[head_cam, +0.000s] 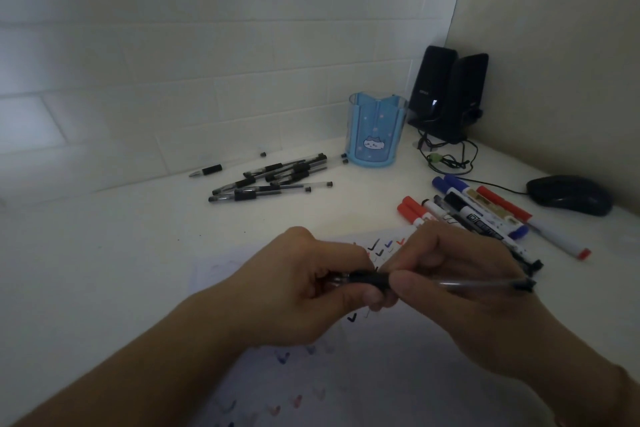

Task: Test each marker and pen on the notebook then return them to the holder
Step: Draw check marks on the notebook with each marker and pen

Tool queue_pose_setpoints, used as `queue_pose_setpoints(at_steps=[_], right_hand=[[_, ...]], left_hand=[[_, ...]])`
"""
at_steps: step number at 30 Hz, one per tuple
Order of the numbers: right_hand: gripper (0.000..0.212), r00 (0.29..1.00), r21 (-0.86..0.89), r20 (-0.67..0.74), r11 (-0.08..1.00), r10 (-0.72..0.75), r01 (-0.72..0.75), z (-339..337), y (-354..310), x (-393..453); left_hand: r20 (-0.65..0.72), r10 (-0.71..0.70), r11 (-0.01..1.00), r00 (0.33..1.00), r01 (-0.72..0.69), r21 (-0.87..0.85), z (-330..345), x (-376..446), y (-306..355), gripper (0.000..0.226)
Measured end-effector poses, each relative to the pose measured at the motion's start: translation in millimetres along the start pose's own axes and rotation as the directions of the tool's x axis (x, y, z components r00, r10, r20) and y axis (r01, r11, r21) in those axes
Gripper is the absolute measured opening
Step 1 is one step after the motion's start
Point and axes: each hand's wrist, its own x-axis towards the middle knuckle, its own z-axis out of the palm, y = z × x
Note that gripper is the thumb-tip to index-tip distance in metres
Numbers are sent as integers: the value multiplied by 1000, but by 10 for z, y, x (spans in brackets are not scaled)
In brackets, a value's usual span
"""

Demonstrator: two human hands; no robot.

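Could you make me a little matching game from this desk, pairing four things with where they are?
Things:
1. pen holder
2. loose pens
3. markers
4. clear pen

Places:
A. held in both hands over the notebook
B. heaped on the desk left of the holder
C. standing near the black speakers
D. lying beside the computer mouse

Pairs: 1-C, 2-B, 3-D, 4-A. The left hand and right hand both grip the clear pen.
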Motion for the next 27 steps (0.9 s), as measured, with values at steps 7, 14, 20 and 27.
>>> queue_pose_setpoints(at_steps=[7,14,20,27], right_hand=[[2,989,-166,18,975,-144,145,-20,-22,-9],[4,981,-288,76,938,-180,194,-76,-86,-24],[28,998,71,-60,997,-9,13,-269,-120,34],[31,936,-61,-165,944,310,-324,8,121,66]], left_hand=[[18,-32,995,999,30,93,66,-17,12,30],[1,-58,988,998,58,141,33,-37,-44,45],[-157,-133,988,979,144,58,-107,-48,-106,34],[-299,-137,967,944,193,165,-150,-73,-255,18]])
